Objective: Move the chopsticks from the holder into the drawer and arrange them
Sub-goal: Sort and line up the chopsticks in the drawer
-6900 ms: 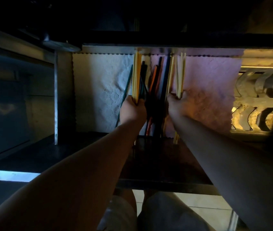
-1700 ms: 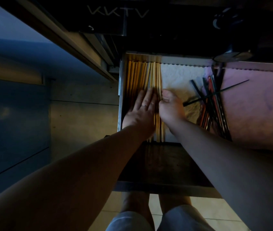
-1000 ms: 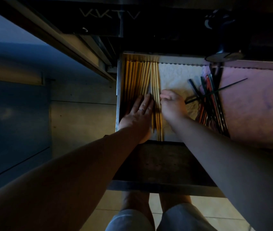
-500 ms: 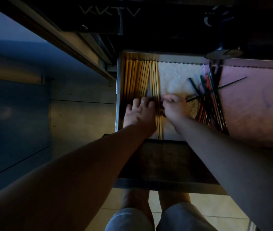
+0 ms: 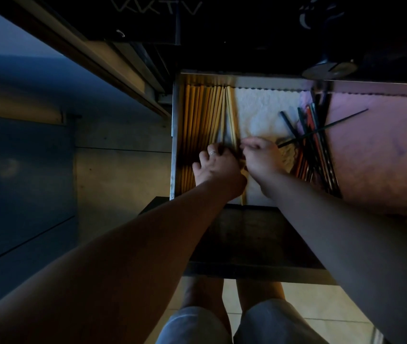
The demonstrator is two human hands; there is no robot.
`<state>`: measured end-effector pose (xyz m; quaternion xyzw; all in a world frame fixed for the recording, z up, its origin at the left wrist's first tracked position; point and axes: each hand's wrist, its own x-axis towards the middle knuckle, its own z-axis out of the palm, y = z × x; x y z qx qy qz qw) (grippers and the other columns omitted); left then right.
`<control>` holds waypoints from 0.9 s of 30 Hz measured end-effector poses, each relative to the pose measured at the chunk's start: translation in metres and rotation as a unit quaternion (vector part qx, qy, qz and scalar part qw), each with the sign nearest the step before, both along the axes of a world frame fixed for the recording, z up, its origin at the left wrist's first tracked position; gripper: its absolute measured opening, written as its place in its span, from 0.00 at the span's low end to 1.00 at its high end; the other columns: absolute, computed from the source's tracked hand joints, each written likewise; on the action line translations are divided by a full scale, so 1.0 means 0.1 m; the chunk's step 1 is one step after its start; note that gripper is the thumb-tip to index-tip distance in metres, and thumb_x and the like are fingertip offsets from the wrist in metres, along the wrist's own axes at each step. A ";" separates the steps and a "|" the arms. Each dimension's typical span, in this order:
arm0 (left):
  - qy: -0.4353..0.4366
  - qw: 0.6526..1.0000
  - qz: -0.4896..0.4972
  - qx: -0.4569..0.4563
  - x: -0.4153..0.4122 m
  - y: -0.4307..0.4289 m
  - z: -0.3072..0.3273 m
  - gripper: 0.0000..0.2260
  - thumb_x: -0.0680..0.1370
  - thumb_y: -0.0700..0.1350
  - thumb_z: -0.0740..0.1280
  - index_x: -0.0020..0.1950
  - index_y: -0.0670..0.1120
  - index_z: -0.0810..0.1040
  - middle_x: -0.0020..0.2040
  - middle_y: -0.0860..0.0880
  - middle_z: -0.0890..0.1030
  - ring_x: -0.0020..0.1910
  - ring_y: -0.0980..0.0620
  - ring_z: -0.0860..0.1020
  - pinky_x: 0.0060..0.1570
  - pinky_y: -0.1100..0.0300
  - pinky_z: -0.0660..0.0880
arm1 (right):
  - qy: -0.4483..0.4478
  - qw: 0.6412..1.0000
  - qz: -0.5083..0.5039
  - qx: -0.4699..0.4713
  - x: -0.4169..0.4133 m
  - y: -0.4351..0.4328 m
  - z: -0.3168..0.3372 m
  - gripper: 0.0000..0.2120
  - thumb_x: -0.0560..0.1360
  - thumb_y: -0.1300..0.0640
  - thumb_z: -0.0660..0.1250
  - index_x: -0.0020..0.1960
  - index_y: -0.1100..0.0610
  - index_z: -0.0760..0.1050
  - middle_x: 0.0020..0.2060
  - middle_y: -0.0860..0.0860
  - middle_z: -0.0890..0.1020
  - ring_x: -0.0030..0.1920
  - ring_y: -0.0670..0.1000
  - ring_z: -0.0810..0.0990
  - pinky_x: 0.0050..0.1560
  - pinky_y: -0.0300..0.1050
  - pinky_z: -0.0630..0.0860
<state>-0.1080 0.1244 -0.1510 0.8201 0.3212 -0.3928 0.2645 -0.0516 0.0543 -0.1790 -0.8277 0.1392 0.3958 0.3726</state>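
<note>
The yellow chopsticks point(image 5: 197, 120) lie ranked along the left wall of the drawer point(image 5: 174, 135) — that part looks nearly done — while the dark chopsticks point(image 5: 315, 147) sit in a crossed, unsorted heap to the right. The left hand point(image 5: 216, 167) curls its fingers onto the row, grip unclear; the right hand point(image 5: 262, 157) pinches the outermost stick.

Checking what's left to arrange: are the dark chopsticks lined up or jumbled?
Jumbled: one thin dark chopstick lies slanted across the loose dark and orange chopsticks.
</note>
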 end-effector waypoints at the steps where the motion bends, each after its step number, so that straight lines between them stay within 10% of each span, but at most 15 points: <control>1: 0.008 1.000 0.019 -0.011 0.02 0.00 0.01 0.25 0.76 0.46 0.64 0.74 0.48 0.64 0.77 0.44 0.55 0.73 0.41 0.57 0.68 0.46 0.58 | 0.001 1.000 -0.002 0.000 0.00 0.00 0.00 0.14 0.77 0.59 0.62 0.61 0.55 0.79 0.59 0.50 0.80 0.59 0.50 0.78 0.61 0.44 0.74; 15: 0.007 0.991 0.100 -0.087 -0.11 0.13 0.11 0.25 0.77 0.43 0.65 0.74 0.51 0.65 0.77 0.44 0.51 0.74 0.39 0.56 0.70 0.44 0.61 | 0.004 0.994 0.112 0.006 0.07 -0.03 0.06 0.16 0.80 0.58 0.58 0.62 0.48 0.78 0.60 0.48 0.80 0.51 0.46 0.78 0.50 0.38 0.75; 27: -0.030 0.977 0.066 -0.199 0.00 0.01 0.09 0.23 0.78 0.40 0.65 0.73 0.48 0.67 0.73 0.44 0.61 0.66 0.45 0.69 0.60 0.58 0.67 | 0.008 0.999 -0.039 -0.004 0.15 -0.17 -0.05 0.10 0.77 0.57 0.63 0.51 0.47 0.81 0.55 0.48 0.82 0.53 0.49 0.79 0.54 0.48 0.79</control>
